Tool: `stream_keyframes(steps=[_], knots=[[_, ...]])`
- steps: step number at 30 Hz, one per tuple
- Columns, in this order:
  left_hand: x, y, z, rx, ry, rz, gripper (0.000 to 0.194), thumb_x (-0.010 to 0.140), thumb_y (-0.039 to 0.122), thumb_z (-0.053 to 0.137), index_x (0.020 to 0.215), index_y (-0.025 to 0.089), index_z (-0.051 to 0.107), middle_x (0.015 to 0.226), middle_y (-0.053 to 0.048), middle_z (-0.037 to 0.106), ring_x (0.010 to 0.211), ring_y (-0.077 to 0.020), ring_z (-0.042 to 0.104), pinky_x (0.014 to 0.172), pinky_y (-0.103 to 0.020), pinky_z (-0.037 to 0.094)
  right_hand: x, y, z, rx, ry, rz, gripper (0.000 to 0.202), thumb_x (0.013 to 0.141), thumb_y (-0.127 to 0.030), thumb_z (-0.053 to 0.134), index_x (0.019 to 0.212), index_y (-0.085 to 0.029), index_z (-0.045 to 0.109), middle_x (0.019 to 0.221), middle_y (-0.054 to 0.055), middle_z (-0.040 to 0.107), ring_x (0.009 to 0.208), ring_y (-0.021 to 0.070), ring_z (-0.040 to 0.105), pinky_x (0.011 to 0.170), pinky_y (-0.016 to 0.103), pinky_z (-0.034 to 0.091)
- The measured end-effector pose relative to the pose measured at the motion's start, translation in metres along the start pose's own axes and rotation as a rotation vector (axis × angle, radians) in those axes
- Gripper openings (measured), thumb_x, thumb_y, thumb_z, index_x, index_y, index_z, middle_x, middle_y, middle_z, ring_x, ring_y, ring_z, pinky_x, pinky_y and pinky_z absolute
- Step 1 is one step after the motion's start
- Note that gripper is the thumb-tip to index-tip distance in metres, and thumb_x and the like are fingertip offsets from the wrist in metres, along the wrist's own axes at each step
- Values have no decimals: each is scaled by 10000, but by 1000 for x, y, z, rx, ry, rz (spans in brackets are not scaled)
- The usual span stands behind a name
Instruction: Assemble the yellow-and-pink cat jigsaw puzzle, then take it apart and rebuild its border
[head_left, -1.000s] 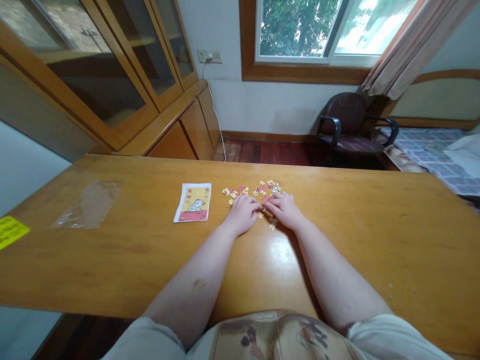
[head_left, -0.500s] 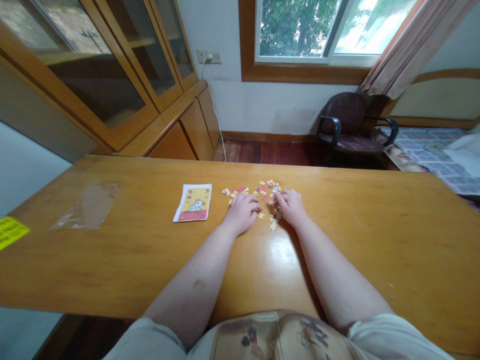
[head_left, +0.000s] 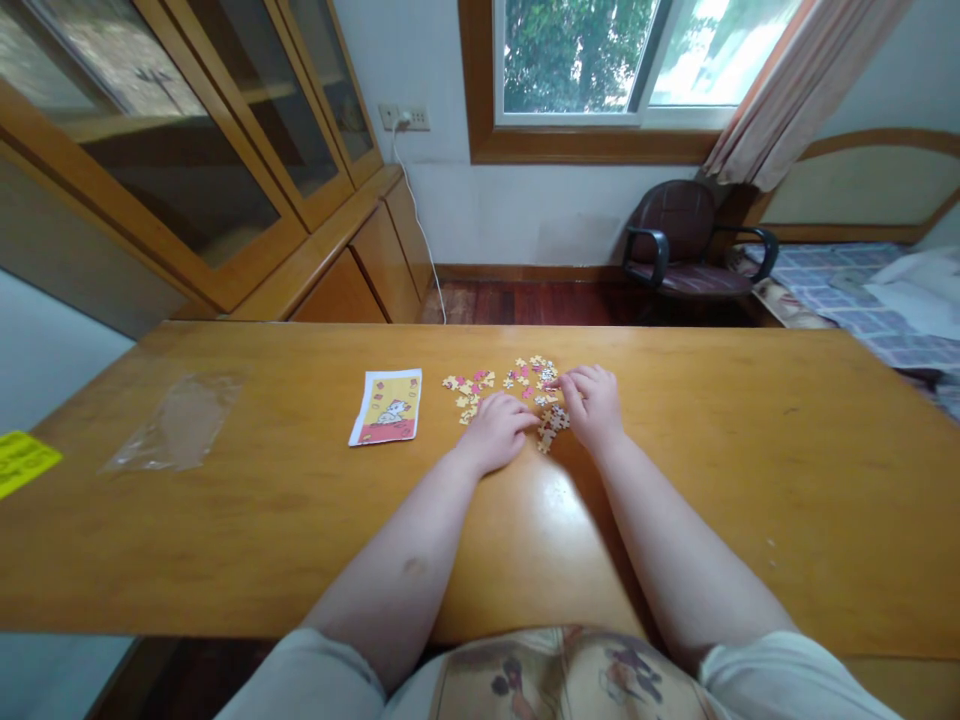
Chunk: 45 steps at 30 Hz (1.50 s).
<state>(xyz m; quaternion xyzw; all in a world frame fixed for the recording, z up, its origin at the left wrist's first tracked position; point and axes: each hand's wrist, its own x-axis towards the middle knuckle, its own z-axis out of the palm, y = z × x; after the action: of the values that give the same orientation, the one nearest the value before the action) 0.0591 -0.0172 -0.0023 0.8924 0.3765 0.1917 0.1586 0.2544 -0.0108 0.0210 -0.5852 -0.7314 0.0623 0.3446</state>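
Loose jigsaw pieces in yellow, pink and white lie in small groups on the wooden table. My left hand point(head_left: 498, 432) rests palm down, its fingers stretched loosely to the right. Its fingertips touch the edge of a cluster of pale pieces point(head_left: 553, 424). My right hand point(head_left: 595, 405) is at the right side of the pieces, thumb and forefinger drawn together on what looks like a puzzle piece, mostly hidden by the fingertips. Yellow and pink pieces point(head_left: 469, 383) spread beyond my left hand. More mixed pieces point(head_left: 527, 372) lie farther back, between the hands.
Left of the pieces lies a picture card point(head_left: 388, 408) showing a white animal on yellow and pink. A clear plastic bag point(head_left: 180, 420) is farther left, near a yellow label point(head_left: 26, 462). Beyond the table stand a glass-door cabinet point(head_left: 300, 235) and an office chair point(head_left: 679, 235).
My left hand has shifted right and slightly nearer, uncovering yellow pieces behind it. My right hand has moved a little to the right and back from the near cluster. The view has turned slightly.
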Motion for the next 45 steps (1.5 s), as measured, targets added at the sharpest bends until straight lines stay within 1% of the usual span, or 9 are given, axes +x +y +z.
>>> stream_keyframes(steps=[4,8,13,21,26,37,39,42,45], knots=[[-1,6,3,-15,-103,101,274,839,203,527,1034,274,706,986,-23,680,990,-208,519,944,-391,364,3,0,-18,-18,-243,86,207,872,-314,536,875,-223,722,838,42,701,773,179,600,703,293,414],[1,3,8,10,-118,107,245,806,345,630,1025,256,694,989,-22,677,980,-221,514,914,-392,361,-15,14,-5,158,-412,-165,153,815,-182,569,841,-206,718,801,33,697,747,154,609,721,272,448],[1,3,8,28,-117,113,211,803,361,640,975,251,693,983,-13,668,966,-213,514,907,-381,359,-30,26,10,213,-315,-318,182,745,-110,575,820,-197,716,731,26,667,670,147,582,703,287,448],[0,2,1,22,-88,49,134,773,325,655,839,208,652,870,-18,650,912,-202,528,860,-345,383,-26,34,5,234,-375,-371,146,766,-246,658,884,-226,741,768,32,654,724,155,590,712,293,436],[-1,-5,-5,-7,-29,-14,120,858,277,560,855,216,663,834,-11,673,839,-173,560,836,-326,396,-28,33,16,203,-313,-326,170,774,-184,610,865,-239,743,753,23,646,720,155,574,726,309,411],[-4,-25,-5,208,178,-423,147,824,276,613,920,239,718,987,-43,684,972,-245,553,868,-397,416,-27,33,23,121,-218,-208,184,794,-177,551,788,-241,723,861,37,664,877,201,560,807,357,353],[-2,-18,-2,206,199,-358,207,837,280,604,1017,259,706,1062,-38,671,1020,-244,536,907,-406,400,-24,36,26,100,-161,-144,194,820,-188,524,800,-223,714,861,47,669,864,202,565,794,350,361],[-1,-3,4,154,79,-84,284,850,333,606,1126,318,669,1184,-11,639,1081,-231,505,969,-412,357,-21,41,29,77,-62,-38,198,846,-210,505,820,-205,701,863,55,674,862,202,579,803,344,374],[1,6,8,139,4,-7,207,860,332,594,1030,302,707,1130,-12,665,1042,-220,512,954,-405,352,-18,44,32,66,-17,16,199,852,-220,503,814,-206,697,862,54,679,870,202,589,821,339,385]])
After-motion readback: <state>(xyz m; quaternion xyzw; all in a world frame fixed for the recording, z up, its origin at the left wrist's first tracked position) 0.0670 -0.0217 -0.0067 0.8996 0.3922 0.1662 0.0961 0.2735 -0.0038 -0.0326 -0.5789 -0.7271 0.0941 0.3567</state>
